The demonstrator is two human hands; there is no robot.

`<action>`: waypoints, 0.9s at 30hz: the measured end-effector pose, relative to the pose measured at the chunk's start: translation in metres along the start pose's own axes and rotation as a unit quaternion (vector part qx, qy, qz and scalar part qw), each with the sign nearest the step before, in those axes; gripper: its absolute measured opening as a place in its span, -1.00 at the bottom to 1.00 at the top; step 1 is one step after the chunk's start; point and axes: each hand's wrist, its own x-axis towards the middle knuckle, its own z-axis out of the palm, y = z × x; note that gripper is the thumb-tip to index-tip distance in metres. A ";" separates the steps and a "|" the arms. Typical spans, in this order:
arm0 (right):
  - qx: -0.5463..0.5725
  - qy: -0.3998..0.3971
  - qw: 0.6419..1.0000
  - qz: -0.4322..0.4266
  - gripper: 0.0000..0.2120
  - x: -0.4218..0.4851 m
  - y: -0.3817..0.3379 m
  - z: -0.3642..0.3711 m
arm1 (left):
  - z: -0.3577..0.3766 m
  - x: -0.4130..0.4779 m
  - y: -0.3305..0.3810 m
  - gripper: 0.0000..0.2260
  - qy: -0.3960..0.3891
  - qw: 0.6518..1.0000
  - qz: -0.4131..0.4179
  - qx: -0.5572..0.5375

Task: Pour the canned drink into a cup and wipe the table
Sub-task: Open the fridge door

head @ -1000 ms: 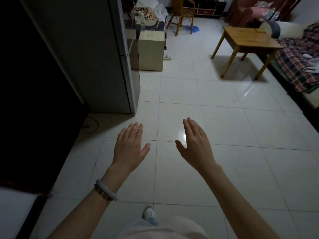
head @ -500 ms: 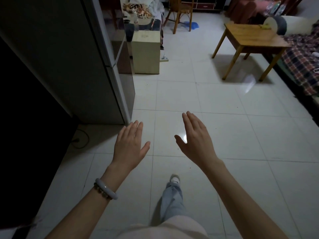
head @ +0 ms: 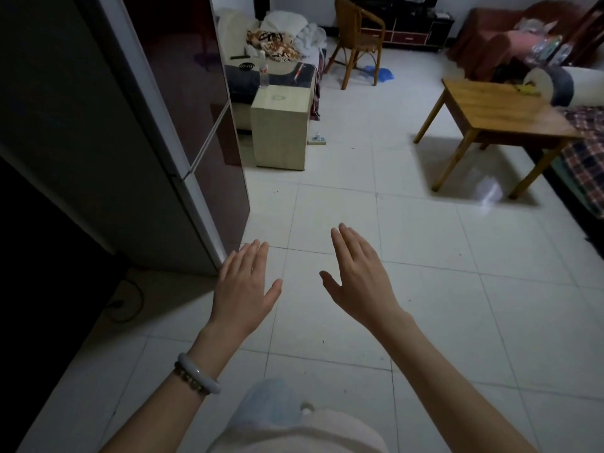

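Note:
My left hand (head: pixel 243 289) and my right hand (head: pixel 358 281) are held out in front of me over the white tiled floor, fingers straight, nothing in either. A pale bangle and a bead bracelet circle my left wrist. A small wooden table (head: pixel 500 109) stands at the far right, well beyond both hands, with a yellow item near its back edge. No can and no cup show in this view.
A tall grey fridge (head: pixel 124 135) with a dark glossy door stands close on my left. Beyond it are a beige cabinet (head: pixel 281 125), a wooden chair (head: pixel 358 40) and a plaid-covered couch (head: pixel 588 158). A cable (head: pixel 130 299) lies by the fridge's foot.
I have stepped forward: the fridge has slid nearer on the left and the wooden table has come closer. Both hands stay open in the same pose.

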 end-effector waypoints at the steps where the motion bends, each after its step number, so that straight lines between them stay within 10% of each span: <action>1: -0.001 -0.002 1.000 -0.002 -0.31 0.010 0.007 0.003 | 0.003 0.011 0.002 -0.40 -0.003 1.000 -0.005 0.001; 27: -0.007 -0.044 0.994 -0.096 -0.29 0.441 0.125 0.114 | 0.044 0.431 -0.090 -0.37 0.017 0.996 -0.086 0.007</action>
